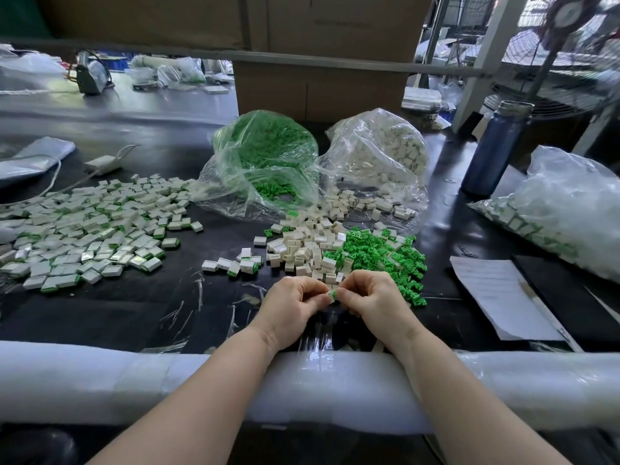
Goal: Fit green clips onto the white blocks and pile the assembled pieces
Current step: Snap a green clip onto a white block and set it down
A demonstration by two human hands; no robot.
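Foam padding (100,380) wraps the bench edge closest to us, and both forearms cross over it. Left hand (293,308) and right hand (372,303) meet knuckle to knuckle, fingers curled in tight, and pinched between the fingertips of both is one small white block (331,296) with a sliver of green clip (335,293) showing at its edge. Whether the clip is fully seated I cannot tell; the thumbs cover most of it.

Just beyond the fingertips sits the loose heap of white blocks (303,245), almost touching the knuckles. Beyond the right fingers and off to their outer side, loose green clips (385,255) spread across the black table (134,313), running right up against the white heap. Well out past the left fingers lies the broad pile of assembled pieces (90,226), white tops with green rims peeking out. A few more finished ones (243,265) rest between that pile and the left hand.

Farther back from the fingertips, two clear bags slump open: the bag of green clips (265,156) and the bag of white blocks (379,152) beside it. Far right of the right hand: a sheet of paper (496,293), a blue bottle (493,149), and another filled plastic bag (563,209).
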